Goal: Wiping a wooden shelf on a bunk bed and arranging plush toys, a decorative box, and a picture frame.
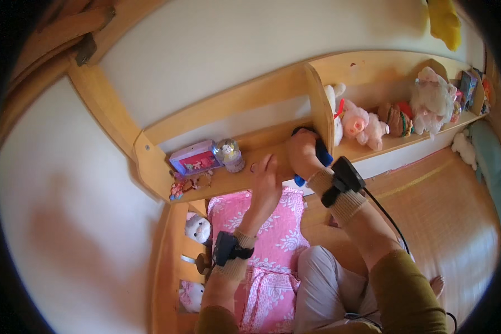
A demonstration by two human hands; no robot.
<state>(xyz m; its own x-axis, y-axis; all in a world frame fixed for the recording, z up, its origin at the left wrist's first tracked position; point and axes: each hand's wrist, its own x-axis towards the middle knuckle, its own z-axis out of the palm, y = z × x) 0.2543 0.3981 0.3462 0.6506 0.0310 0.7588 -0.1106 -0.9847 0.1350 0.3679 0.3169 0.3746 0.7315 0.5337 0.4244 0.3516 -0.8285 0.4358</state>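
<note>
My right hand (304, 152) reaches onto the wooden shelf (267, 150) beside its upright divider, gripping a dark blue cloth (323, 153) that shows on both sides of the hand; the fingertips are hidden. Over the shelf's front edge, my left hand (266, 183) has its fingers apart and holds nothing. Left of it stands a snow globe (229, 155). Next to the globe is a purple box with small figures (196, 158). Beaded bracelets (188, 185) and a small pink-and-blue trinket (176, 190) lie near the shelf's left end.
Right of the divider (321, 104) sit a pink plush pig (355, 123), a whitish plush toy (432, 100) and other toys. Pink floral bedding (271, 234) lies below the shelf. Plush faces (197, 228) show in the left side panel. A black cable (390, 217) hangs from my right wrist device.
</note>
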